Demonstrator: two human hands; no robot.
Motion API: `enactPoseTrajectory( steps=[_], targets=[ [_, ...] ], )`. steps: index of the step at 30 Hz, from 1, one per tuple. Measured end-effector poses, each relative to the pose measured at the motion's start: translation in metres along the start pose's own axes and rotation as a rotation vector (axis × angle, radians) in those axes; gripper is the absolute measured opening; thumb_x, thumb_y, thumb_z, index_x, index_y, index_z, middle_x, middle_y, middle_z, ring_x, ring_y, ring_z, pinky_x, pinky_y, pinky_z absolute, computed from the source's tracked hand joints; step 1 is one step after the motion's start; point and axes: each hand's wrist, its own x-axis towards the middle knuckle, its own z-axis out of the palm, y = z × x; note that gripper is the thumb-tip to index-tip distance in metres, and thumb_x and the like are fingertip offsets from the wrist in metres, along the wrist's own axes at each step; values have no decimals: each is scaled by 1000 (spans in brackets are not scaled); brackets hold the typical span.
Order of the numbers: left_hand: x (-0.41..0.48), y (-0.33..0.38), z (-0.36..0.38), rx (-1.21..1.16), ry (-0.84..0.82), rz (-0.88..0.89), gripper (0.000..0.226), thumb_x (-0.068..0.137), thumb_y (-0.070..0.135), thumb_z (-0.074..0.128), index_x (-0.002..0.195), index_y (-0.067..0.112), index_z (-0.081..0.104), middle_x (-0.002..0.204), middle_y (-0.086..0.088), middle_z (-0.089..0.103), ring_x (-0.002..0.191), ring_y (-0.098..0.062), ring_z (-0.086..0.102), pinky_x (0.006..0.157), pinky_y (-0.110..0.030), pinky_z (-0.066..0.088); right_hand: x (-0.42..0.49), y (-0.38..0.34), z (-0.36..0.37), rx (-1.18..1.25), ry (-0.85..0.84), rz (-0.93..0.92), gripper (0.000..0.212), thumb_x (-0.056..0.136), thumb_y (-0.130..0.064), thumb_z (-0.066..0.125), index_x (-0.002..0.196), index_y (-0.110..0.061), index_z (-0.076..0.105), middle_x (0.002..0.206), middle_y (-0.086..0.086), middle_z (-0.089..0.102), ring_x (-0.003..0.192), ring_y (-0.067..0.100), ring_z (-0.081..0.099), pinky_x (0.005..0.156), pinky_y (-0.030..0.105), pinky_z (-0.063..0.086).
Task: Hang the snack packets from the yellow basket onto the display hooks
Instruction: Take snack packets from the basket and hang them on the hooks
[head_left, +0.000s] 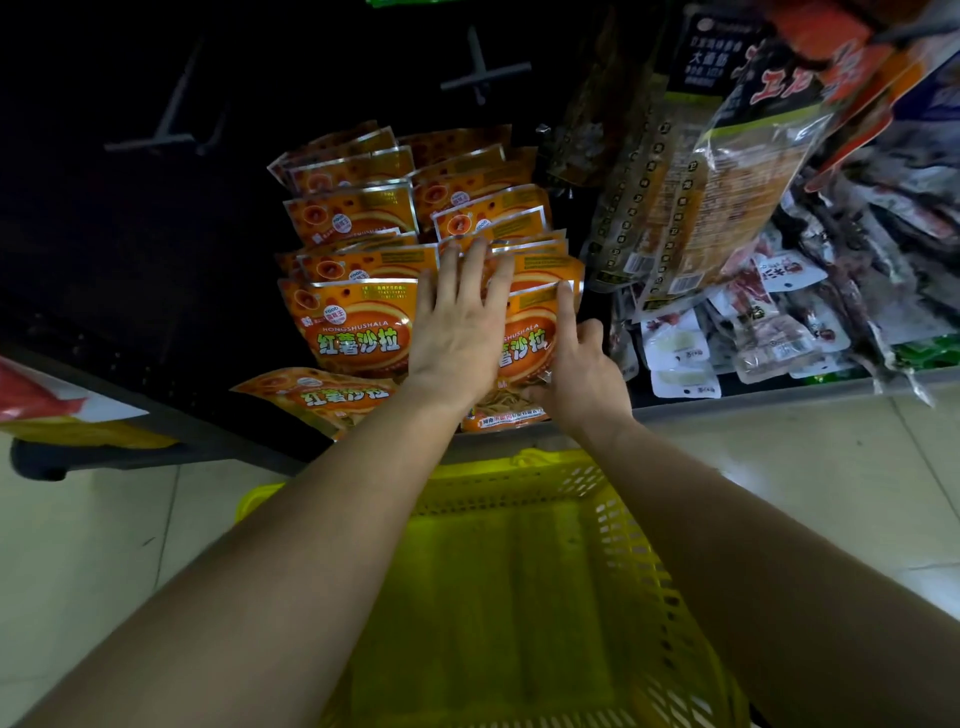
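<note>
Orange snack packets hang in two columns on the dark display panel, several deep. My left hand (457, 322) lies flat with spread fingers on the front packet (524, 343) of the right column. My right hand (579, 358) pinches that same packet at its right edge, thumb on its top corner. The left column's front packet (358, 332) hangs beside it. Another orange packet (317, 397) lies lower left at the shelf foot. The yellow basket (639, 561) stands on the floor under my arms; its visible inside shows no packets.
Two bare grey hooks (480, 67) (171, 130) stick out of the dark panel above and left. Brown and clear snack bags (691, 197) hang to the right, with small white packets (680, 358) on a shelf below. Pale floor tiles surround the basket.
</note>
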Motion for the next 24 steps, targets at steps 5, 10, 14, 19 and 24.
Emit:
enactPoseTrajectory(
  steps=[5,10,14,19,24],
  targets=[
    [7,-8,1,33,-56,25,117,69,34,87,155,23,9,152,-10,38,141,-35,35,118,-58,19,1,-1,6,-61,57,3,132,70,-37,87,153,-33,-15,139,17,24,86,38,64,69,43,54],
    [4,-12,7,51,-37,46,104,73,39,84,152,20,19,140,-10,51,128,-35,51,113,-52,33,-1,0,14,-45,69,-13,135,68,-39,88,151,-35,-19,138,17,31,84,40,66,63,43,53],
    [10,-15,4,83,-57,60,108,67,40,87,150,17,22,138,-9,55,123,-33,57,112,-50,33,-3,3,17,-47,95,-41,139,69,-41,87,150,-33,-26,143,17,35,88,38,68,65,44,56],
    [10,-13,7,130,-43,83,72,73,38,83,131,17,45,125,-6,64,114,-30,62,107,-44,37,-1,6,18,-73,114,-72,138,70,-44,85,151,-25,-25,134,10,47,82,31,68,57,39,54],
    [16,-17,4,94,9,55,77,68,46,86,127,16,46,128,-9,59,122,-30,54,102,-44,42,2,10,18,-16,177,-51,118,75,-55,77,153,-20,-6,125,8,60,102,30,63,67,40,52]
  ],
)
